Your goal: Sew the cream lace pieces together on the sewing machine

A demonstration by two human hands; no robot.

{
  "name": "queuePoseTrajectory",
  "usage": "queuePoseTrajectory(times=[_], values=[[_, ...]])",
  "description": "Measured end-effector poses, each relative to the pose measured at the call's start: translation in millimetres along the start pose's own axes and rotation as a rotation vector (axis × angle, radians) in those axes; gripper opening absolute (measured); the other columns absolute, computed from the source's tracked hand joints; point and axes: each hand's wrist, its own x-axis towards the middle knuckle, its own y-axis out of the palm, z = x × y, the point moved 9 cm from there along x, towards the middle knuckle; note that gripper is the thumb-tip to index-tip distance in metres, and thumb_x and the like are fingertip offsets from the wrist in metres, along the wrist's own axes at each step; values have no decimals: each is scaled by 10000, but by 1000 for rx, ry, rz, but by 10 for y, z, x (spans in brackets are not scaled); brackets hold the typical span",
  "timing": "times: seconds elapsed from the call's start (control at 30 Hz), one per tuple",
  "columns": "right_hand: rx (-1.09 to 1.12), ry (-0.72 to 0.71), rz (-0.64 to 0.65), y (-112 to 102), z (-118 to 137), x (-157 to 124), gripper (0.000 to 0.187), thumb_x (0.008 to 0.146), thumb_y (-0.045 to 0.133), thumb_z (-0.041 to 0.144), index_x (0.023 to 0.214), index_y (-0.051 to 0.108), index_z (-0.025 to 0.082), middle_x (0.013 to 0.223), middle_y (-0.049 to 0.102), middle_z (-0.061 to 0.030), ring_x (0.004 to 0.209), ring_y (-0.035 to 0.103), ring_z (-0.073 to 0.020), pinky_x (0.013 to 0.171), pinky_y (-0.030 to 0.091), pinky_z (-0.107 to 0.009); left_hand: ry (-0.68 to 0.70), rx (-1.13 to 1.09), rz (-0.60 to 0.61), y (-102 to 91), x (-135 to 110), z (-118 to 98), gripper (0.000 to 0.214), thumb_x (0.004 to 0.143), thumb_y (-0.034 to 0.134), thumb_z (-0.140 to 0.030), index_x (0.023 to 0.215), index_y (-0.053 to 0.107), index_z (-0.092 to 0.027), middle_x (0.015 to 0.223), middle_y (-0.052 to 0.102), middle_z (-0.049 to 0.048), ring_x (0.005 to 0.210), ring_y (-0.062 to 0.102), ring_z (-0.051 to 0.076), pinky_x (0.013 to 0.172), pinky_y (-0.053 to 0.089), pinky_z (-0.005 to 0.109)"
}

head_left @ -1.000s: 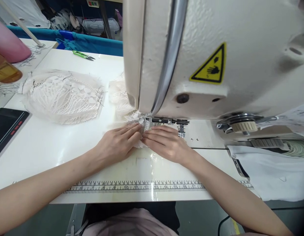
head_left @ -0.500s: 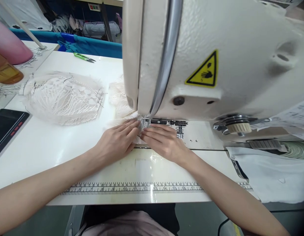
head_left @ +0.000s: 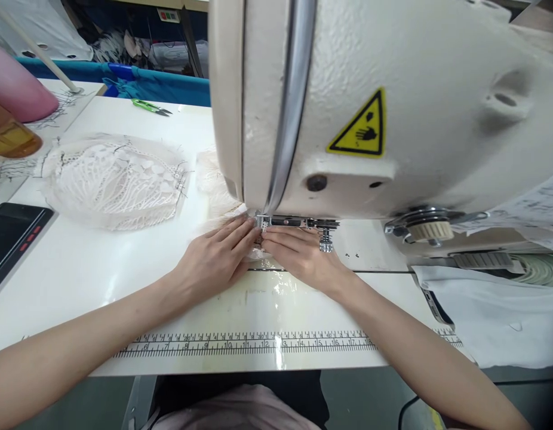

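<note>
At the presser foot of a sewing machine, pale lace fabric lies under both my hands. My left hand rests flat on it just left of the foot, fingers stretched out. My right hand lies on the right side, fingers extended side by side and pressing down; its thumb is hidden. The fingertips nearly meet in front of the foot. More of the pale sheer cloth spreads behind my left hand and passes behind the machine head. The needle cannot be made out.
A white lace piece with loose dark threads lies on the left. Near it are a black phone, green thread snips and a pink cone. A ruler strip runs along the table front; white cloth lies on the right.
The view has shifted slightly, so the machine head appears further left. My right hand has moved a little to the right, and more lace shows between my hands. Both hands stay on the fabric.
</note>
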Motion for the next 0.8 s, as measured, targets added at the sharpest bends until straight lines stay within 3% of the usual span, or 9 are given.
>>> queuePoseTrajectory(times=[0.27, 0.5, 0.8], values=[[13, 35, -46, -69, -94, -5, 201, 912, 539, 121, 1019, 686, 206, 1110, 717, -31, 1047, 661, -168, 864, 565, -313, 57, 41, 18, -3, 20, -51, 390, 941, 469, -215, 1300, 574, -105, 1346, 573, 140, 1256, 540, 306, 1040, 496, 457], [50, 198, -82, -154, -191, 9, 204, 911, 554, 183, 1017, 710, 259, 1065, 720, -13, 907, 681, -168, 815, 559, -311, 38, -1, 9, 0, 42, -31, 372, 955, 479, -242, 1296, 583, -136, 1318, 600, 134, 1247, 551, 291, 1055, 482, 454], [1, 184, -86, -191, -173, 81, 179, 937, 528, 194, 899, 702, 202, 917, 743, -9, 766, 665, -133, 651, 509, -264, 41, 33, 7, 30, 87, 12, 372, 941, 511, -239, 1280, 589, -106, 1332, 584, 150, 1238, 555, 317, 1023, 505, 466]])
